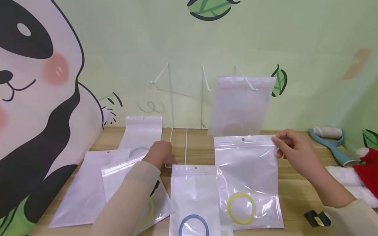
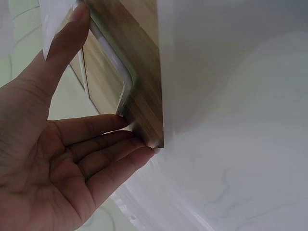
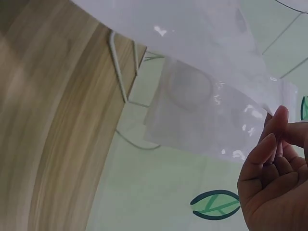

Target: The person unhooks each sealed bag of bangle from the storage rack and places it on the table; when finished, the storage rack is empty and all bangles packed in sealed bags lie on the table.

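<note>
My right hand (image 1: 295,154) pinches the top right corner of a clear-fronted zip bag (image 1: 248,170) that holds a yellow ring (image 1: 229,209). The right wrist view shows the thumb and finger on that bag's edge. My left hand (image 1: 160,152) is beside the base of a white wire rack (image 1: 186,147). In the left wrist view its thumb stands apart from the fingers (image 2: 120,166), whose tips are at the wire and a bag's corner. A bag (image 1: 193,193) with a blue ring (image 1: 194,216) lies in front. Another bag (image 1: 240,105) hangs on the rack's right hook.
Left on the wooden table are more bags, one (image 1: 97,170) with a pale ring and one (image 1: 118,173) partly under my left forearm. A blue-handled roller (image 1: 333,146), a red and white cloth item (image 1: 367,170) and a small black object (image 1: 317,219) lie right.
</note>
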The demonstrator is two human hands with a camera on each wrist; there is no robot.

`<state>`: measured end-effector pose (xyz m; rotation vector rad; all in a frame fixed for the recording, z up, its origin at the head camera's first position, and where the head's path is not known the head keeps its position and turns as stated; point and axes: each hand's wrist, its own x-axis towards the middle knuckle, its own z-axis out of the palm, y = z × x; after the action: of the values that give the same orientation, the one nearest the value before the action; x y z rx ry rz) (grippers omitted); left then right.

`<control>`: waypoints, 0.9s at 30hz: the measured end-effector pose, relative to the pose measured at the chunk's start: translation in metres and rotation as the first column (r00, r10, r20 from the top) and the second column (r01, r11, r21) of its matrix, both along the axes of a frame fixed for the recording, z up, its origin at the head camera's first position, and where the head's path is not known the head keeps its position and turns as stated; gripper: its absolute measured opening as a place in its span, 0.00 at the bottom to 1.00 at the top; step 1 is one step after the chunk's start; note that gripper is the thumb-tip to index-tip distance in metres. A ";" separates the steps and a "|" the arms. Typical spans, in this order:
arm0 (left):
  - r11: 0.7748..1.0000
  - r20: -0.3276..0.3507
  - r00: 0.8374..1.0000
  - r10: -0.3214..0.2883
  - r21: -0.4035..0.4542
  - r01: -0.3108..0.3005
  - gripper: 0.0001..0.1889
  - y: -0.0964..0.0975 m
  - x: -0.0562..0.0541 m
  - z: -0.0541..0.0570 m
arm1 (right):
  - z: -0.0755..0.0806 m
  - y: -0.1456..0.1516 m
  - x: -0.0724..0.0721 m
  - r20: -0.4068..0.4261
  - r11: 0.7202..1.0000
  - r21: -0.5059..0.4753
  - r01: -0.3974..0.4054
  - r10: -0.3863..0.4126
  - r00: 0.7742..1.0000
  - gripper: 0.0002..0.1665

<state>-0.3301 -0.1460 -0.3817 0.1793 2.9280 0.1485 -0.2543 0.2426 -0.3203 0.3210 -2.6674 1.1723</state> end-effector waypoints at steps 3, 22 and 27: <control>1.000 -0.003 1.000 -0.004 -0.007 0.004 0.22 0.000 -0.003 0.000 | -0.005 0.001 -0.002 0.060 0.999 0.038 -0.011 0.009 0.998 0.20; 1.000 0.006 1.000 -0.022 -0.022 0.022 0.24 0.003 -0.002 0.005 | -0.031 -0.004 -0.001 0.168 0.987 0.118 -0.107 0.086 0.982 0.08; 1.000 0.016 1.000 -0.007 -0.015 0.007 0.23 0.001 -0.001 0.003 | -0.039 -0.003 -0.005 0.216 0.983 0.109 -0.148 0.122 0.969 0.08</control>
<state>-0.3309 -0.1450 -0.3789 0.1852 2.9114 0.1266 -0.2591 0.2391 -0.3594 0.4293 -2.9516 1.1361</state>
